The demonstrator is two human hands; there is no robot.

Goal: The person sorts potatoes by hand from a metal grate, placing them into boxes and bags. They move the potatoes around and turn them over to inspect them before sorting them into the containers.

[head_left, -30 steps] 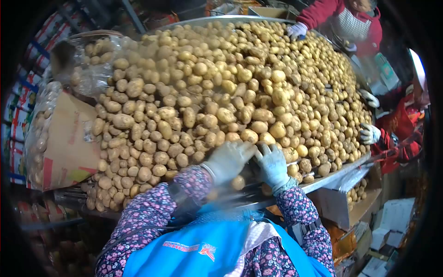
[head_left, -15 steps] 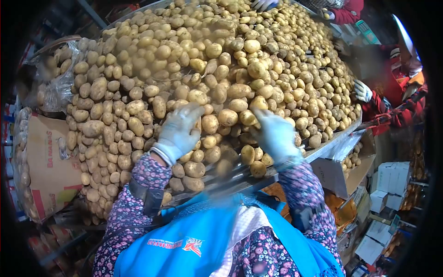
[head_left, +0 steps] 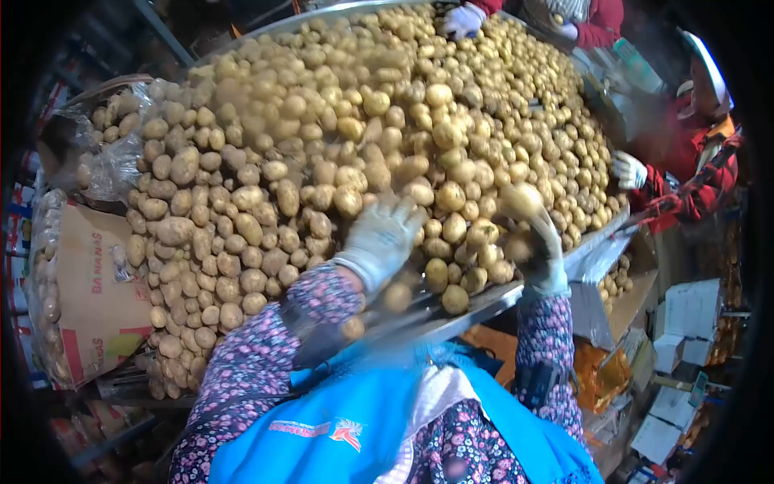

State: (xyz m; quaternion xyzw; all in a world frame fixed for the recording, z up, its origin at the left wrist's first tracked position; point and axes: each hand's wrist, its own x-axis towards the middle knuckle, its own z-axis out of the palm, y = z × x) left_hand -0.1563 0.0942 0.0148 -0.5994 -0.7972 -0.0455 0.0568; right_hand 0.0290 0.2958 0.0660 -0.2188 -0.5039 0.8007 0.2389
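Note:
A large heap of potatoes [head_left: 250, 230] covers the metal sorting table in front of me. My left hand [head_left: 379, 242], in a pale work glove, lies palm down on potatoes near the front edge, its fingers stretched out and apart. On the right, my gloved right hand [head_left: 550, 254] is turned sideways, its fingers curled round a large, motion-blurred potato [head_left: 522, 200] raised above the heap. A darker blurred potato [head_left: 518, 247] is beside the palm. Several potatoes [head_left: 455, 300] lie between my hands at the table's edge.
A cardboard banana box [head_left: 101, 290] stands at the left, with a plastic-lined box above it. At the right, an open carton [head_left: 633, 302] holds potatoes. A co-worker's gloved hand [head_left: 627, 171] rests at the right edge; another's gloved hand [head_left: 463, 21] is at the far side.
My left hand has slid right across the potatoes. My right hand has moved right and turned sideways, now with a potato in its fingers. Potatoes near the front edge have shifted.

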